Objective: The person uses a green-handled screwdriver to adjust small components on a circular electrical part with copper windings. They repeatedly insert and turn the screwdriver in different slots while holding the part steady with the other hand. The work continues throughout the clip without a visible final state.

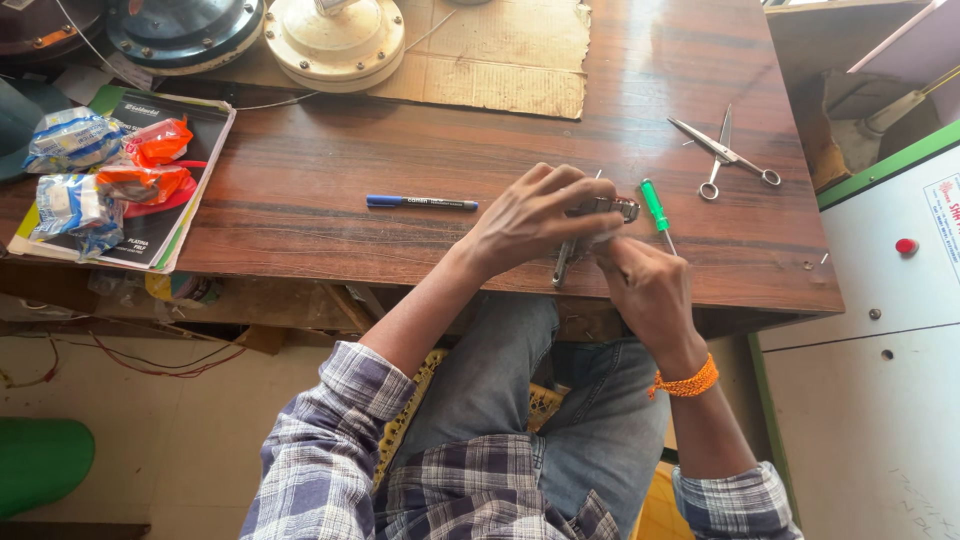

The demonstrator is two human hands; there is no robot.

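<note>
My left hand [535, 215] curls over a small metal part [610, 208] at the near edge of the wooden table [330, 190], gripping it from above. My right hand [648, 290] meets it from below, fingers pinched on the same part; an orange thread band circles that wrist. A slim metal tool [562, 265] pokes out beneath my left hand, and who holds it is unclear. A green-handled screwdriver [655, 208] lies just right of my hands.
Scissors [722, 155] lie at the right of the table, a blue pen [420, 202] at the middle. Plastic packets [105, 170] rest on a booklet at left. Round fan motor housings [335, 40] and cardboard [500, 60] sit at the back. A white cabinet [880, 330] stands right.
</note>
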